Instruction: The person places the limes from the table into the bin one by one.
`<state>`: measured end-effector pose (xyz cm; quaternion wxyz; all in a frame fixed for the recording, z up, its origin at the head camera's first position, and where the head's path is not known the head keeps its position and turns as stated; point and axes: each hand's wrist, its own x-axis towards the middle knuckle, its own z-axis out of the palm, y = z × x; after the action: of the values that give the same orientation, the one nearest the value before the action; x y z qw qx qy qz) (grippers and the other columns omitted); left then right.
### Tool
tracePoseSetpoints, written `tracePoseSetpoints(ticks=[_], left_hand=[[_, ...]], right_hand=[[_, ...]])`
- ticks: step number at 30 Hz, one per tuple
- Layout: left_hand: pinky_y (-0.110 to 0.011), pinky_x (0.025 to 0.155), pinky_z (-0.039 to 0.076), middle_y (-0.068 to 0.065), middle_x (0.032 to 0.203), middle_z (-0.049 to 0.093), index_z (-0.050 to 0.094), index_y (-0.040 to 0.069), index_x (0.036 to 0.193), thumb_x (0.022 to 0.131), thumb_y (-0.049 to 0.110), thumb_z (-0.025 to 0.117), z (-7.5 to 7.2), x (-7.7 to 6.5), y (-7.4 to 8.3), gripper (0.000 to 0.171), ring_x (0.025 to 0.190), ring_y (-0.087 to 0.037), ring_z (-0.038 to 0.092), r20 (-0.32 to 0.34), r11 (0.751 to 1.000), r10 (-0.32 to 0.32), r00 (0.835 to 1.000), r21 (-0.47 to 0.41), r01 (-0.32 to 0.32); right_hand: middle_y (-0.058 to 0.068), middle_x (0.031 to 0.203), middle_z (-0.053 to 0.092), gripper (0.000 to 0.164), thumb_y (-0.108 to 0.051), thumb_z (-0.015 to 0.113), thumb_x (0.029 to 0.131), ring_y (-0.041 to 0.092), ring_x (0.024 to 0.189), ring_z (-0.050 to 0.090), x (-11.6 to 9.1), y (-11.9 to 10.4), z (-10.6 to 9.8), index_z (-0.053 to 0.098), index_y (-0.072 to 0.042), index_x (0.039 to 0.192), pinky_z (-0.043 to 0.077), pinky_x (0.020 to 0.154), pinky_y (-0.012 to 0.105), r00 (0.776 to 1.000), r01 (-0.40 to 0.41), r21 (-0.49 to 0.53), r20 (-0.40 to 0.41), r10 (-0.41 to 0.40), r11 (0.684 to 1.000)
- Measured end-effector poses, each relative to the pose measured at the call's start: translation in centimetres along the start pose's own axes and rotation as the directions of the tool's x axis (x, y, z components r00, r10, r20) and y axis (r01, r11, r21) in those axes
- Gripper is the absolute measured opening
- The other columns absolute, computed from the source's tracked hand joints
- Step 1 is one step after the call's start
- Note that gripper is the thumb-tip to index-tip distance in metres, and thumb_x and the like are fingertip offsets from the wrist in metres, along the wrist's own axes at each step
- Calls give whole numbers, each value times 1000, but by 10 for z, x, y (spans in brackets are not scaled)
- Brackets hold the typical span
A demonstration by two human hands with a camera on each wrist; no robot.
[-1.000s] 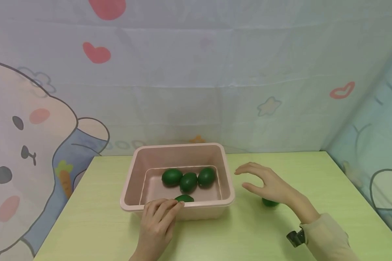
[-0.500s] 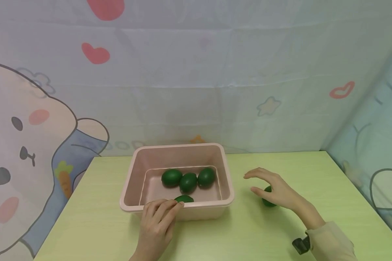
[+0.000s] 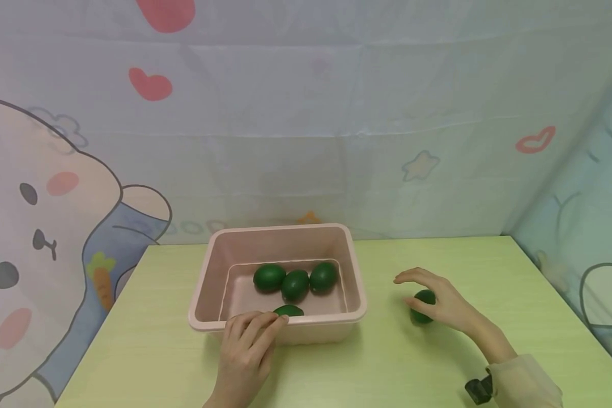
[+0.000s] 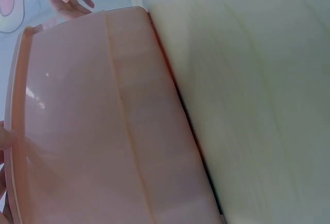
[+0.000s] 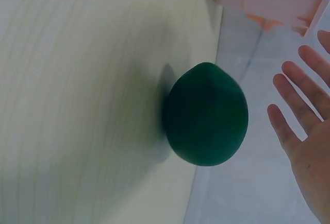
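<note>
My left hand [image 3: 245, 354] holds the front rim of a pale pink plastic bin [image 3: 313, 332], fingers bent over the edge. At the left side of the left wrist view, fingertips [image 4: 5, 138] show on that rim [image 4: 18, 105]. Inside the bin lie several dark green, smooth, egg-shaped fruits [image 3: 270, 277], one partly hidden behind the front wall. Another such fruit [image 3: 421, 315] rests on the table right of the bin. Over it hovers my right hand [image 3: 446, 300], fingers spread and thumb apart, holding nothing. The right wrist view shows the fruit [image 5: 207, 115] apart from the palm [image 5: 312, 162].
A light green-yellow table [image 3: 387, 368] carries the bin and ends at a printed cloth backdrop [image 3: 285, 170] close behind it. A black strap-like device [image 3: 479, 390] sits at my right sleeve [image 3: 525, 381].
My right hand has moved right and toward me, from beside the bin to over the lone fruit, which shows more now. My left hand and the bin have stayed put.
</note>
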<state>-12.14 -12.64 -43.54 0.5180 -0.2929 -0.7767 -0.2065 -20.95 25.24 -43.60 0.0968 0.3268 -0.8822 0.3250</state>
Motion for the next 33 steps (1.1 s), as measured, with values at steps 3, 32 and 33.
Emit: tracePoseSetpoints(ticks=[3,32,33], left_hand=[[-35,79,40,-5,90,69,74,10,94,100,12,44,0,0,0,31,84,-25,58,-2,1000,2,1000,0,-2],[-35,81,40,-5,92,69,74,10,95,100,13,43,-1,0,0,32,86,-25,57,11,1000,-5,1000,-3,5],[-36,81,40,-5,91,69,74,10,95,100,13,43,-1,0,0,32,86,-25,57,11,1000,-5,1000,-2,5]], right_hand=[[-3,121,63,38,-9,69,86,10,115,57,-4,5,0,61,-22,121,48,95,35,1000,-2,-13,-13,2,1000],[3,120,64,39,-13,75,81,7,112,56,-24,31,8,63,-9,118,49,91,24,997,-77,12,25,76,997],[3,120,64,41,-13,76,80,7,112,56,-24,32,8,62,-9,118,50,89,25,997,-78,11,28,77,997]])
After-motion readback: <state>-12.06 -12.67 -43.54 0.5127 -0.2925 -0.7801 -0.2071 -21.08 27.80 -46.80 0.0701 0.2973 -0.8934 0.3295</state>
